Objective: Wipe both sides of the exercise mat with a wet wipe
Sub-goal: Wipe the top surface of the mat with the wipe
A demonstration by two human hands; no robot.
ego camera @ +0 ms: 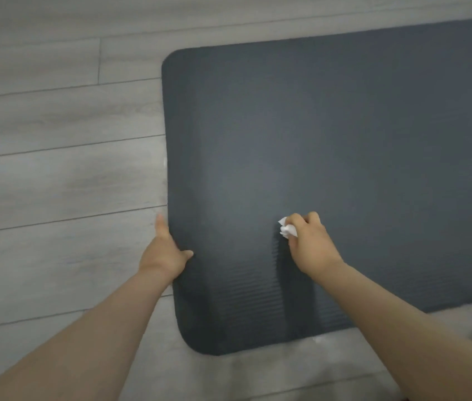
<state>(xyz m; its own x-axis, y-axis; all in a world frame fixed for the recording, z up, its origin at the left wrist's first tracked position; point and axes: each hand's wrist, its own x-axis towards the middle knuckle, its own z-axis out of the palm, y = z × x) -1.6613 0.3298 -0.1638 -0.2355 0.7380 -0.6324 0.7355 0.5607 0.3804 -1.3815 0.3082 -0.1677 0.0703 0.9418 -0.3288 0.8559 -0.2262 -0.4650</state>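
A dark grey ribbed exercise mat point(330, 146) lies flat on the floor and runs off the right edge of the view. My right hand point(311, 244) grips a crumpled white wet wipe point(287, 228) and presses it on the mat near its front left part. A darker damp streak runs from the wipe toward the mat's near edge. My left hand point(165, 253) holds the mat's left edge, thumb on top of the mat and a finger along the edge on the floor side.
Pale grey wood-look plank flooring point(61, 175) surrounds the mat on the left, far and near sides. A lighter, whitish patch of floor point(330, 345) shows along the mat's near edge.
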